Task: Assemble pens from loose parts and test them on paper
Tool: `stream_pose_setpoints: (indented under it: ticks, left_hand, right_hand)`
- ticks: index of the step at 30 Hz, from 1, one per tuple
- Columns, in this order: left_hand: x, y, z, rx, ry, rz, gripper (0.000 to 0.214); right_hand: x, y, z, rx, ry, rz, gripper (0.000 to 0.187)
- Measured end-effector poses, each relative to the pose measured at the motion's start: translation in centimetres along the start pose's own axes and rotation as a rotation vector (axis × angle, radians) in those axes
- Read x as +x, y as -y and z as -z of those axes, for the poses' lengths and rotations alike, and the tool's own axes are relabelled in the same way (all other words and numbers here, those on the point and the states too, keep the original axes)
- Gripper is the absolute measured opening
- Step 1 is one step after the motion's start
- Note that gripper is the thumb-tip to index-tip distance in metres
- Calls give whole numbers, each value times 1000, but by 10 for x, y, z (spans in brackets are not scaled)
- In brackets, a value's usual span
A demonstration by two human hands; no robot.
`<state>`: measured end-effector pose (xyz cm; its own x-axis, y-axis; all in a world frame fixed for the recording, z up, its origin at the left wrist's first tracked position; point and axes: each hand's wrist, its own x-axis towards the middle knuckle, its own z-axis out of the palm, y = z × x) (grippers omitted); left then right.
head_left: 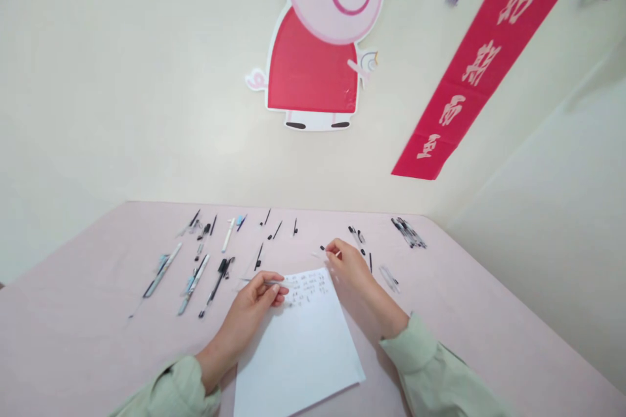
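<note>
Left hand (257, 303): fingers pinched on a thin pen tube (254, 281), long axis running left-right, over the paper's (298, 352) far left corner. Right hand (349, 267): fingertips closed on a small pen part (337, 253), just beyond the paper's far edge. Pink table (489, 326); pens (195, 283) along its far edge; cream wall (122, 78).

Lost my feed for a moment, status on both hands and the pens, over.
Left hand pinching a thin pen part over the white paper. Right hand on a small piece beyond the paper's top edge. Loose pens scattered on the pink table.
</note>
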<state>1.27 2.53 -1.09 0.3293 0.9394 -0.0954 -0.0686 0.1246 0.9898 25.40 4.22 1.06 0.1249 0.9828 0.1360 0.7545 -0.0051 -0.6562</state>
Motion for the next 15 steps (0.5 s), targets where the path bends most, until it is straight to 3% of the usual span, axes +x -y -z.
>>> stream_pose_setpoints:
  ticks: [4, 9, 15]
  left_hand:
    - [-1, -3, -1, -54, -51, 16, 26]
    - [-1, -4, -2, -73, -62, 12, 24]
    - [5, 1, -1, -85, -78, 30, 29]
  right_hand:
    - [26, -7, -11, -245, -53, -70, 11]
    - [31, -14, -27, -264, -48, -81, 8]
    - [31, -14, -24, -264, -68, -62, 9]
